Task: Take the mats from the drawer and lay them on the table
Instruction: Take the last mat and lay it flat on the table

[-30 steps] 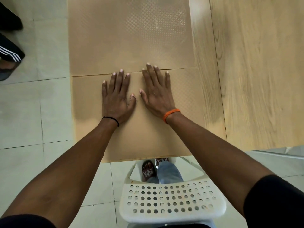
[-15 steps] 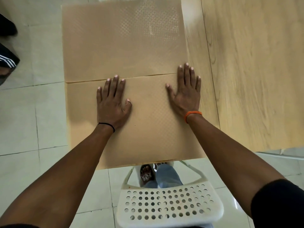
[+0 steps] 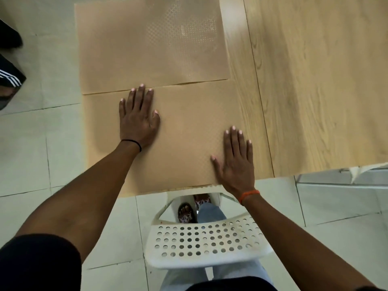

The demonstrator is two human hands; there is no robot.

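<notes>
2 tan mats lay edge to edge on the wooden table. The left hand and right hand pressed flat, fingers straight, on the near mat; the far mat lay untouched.

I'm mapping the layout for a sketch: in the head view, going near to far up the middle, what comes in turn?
White perforated chair back → sandalled feet → near tan mat, with both hands flat on it → far tan mat.
</notes>
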